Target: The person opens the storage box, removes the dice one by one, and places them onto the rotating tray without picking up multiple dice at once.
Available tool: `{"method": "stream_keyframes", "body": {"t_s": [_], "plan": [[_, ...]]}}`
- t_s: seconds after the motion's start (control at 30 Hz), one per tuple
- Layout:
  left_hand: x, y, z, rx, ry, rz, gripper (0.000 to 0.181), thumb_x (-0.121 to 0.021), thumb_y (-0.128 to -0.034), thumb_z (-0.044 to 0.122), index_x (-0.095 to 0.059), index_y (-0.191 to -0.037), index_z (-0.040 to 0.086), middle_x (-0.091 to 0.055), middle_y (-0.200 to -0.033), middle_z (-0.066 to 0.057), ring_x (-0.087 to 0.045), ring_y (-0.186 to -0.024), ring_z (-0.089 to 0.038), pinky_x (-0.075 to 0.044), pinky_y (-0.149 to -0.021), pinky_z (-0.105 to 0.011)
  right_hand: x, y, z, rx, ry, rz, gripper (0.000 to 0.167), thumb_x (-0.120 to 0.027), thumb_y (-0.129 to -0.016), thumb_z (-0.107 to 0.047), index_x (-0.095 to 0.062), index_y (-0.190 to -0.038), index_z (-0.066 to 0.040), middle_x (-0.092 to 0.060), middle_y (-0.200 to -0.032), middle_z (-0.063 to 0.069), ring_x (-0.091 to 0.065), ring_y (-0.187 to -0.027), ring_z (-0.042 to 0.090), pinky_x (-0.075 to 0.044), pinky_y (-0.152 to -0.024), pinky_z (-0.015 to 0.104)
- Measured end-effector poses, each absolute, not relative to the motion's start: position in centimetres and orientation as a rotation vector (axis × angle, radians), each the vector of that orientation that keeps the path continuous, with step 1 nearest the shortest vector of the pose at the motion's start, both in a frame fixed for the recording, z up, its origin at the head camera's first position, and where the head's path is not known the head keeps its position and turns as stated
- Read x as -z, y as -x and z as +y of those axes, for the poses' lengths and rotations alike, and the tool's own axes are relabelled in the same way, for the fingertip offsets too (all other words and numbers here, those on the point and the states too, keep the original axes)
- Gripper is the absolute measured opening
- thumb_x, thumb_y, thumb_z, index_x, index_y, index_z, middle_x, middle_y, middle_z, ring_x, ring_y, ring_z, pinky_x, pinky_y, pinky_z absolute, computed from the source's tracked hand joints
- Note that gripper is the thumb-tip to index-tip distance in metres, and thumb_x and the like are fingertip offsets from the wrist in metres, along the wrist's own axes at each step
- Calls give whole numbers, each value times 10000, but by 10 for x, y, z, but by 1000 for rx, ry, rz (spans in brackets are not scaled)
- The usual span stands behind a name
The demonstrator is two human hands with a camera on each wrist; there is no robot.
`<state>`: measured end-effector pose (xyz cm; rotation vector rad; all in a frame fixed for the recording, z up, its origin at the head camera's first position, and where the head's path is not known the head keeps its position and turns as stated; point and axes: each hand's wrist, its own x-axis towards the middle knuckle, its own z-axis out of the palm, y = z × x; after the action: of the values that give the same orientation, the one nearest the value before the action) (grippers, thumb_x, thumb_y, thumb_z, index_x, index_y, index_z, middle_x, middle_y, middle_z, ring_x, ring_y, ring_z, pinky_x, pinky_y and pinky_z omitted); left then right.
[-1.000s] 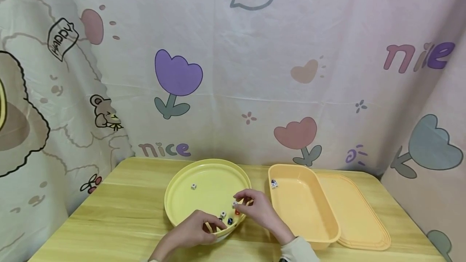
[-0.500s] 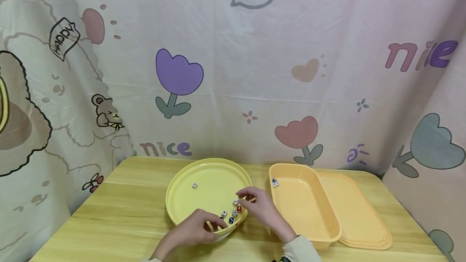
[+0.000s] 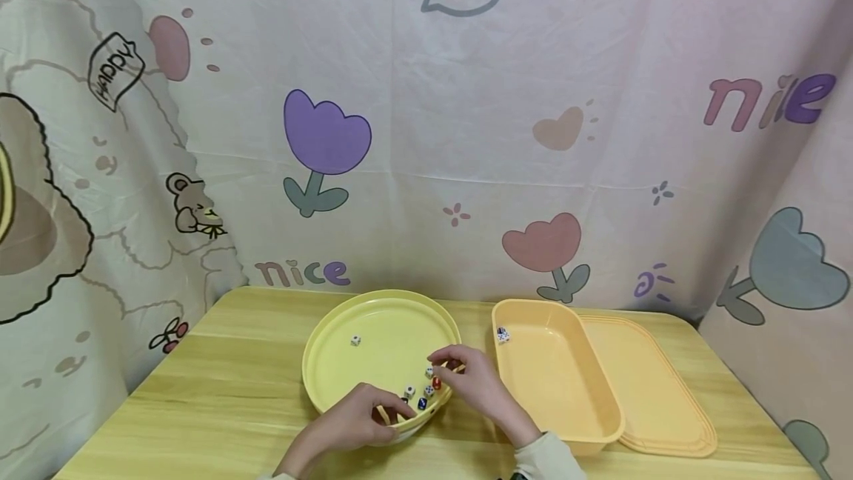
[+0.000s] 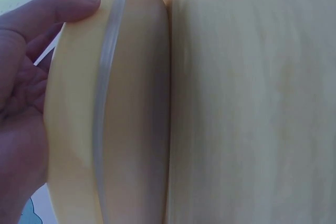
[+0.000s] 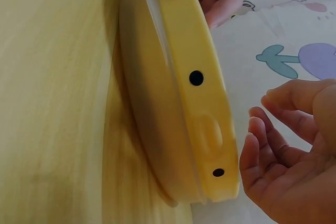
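Observation:
A round yellow container with a raised rim stands on the table, several dice inside it. My left hand grips its near rim, the thumb lying on the outer wall in the left wrist view. My right hand hovers over the right rim, fingers bent and nothing visible between them in the right wrist view. Close to its fingertips are a white die, a red die, another white die and a dark blue die. One white die lies apart at the far left. My left fingers partly hide a dark die.
Right of the container stands a deep orange box, with a few dice by its far left wall. A flat orange lid lies beyond it on the wooden table. A printed curtain hangs behind.
My right thumb has shifted slightly off the dice since a second ago, so the red die and a white die beside it show more fully. My left hand keeps its hold on the rim.

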<state>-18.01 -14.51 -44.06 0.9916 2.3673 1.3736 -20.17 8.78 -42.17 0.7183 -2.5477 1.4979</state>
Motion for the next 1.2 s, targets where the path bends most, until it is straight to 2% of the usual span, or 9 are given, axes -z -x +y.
{"method": "stream_keyframes", "body": {"t_s": [0.37,0.53,0.7,0.97,1.2], "plan": [[441,179,-149,-1402,-1035,2340,249,-692,-770,-13,-748,-1003,54,-642,-843,109,-573,-767,-18,-533,-671,-236,393,201,86,-1437,-783,-2553,146,-631,-924,-106,-720,-1028,-57,-677,-964,16,-602,-825,159,-496,-689,268],[441,179,-148,-1421,-1079,2326,259,-688,-763,-20,-740,-1013,27,-637,-844,106,-573,-765,-15,-537,-664,-238,373,215,95,-1342,-766,-2556,150,-638,-920,-108,-724,-1032,-56,-690,-952,25,-610,-832,169,-505,-666,263],[441,180,-146,-1422,-1106,2330,274,-681,-753,-40,-738,-1013,20,-634,-840,104,-573,-754,-12,-537,-655,-236,362,239,116,-1303,-641,-2520,140,-646,-902,-55,-728,-1013,-35,-702,-933,60,-608,-831,180,-507,-679,289],[441,180,-147,-1415,-1086,2335,279,-681,-754,-43,-741,-1015,32,-635,-844,105,-571,-758,-16,-535,-661,-235,374,267,149,-1383,-393,-2529,169,-602,-912,-21,-710,-1040,0,-691,-964,77,-604,-862,188,-493,-734,313],[441,180,-146,-1420,-1069,2327,275,-681,-760,-38,-742,-1018,36,-646,-862,101,-572,-765,-20,-534,-667,-235,396,281,169,-1429,-263,-2556,172,-581,-909,13,-688,-1035,57,-677,-979,155,-604,-869,221,-495,-731,308]]}}
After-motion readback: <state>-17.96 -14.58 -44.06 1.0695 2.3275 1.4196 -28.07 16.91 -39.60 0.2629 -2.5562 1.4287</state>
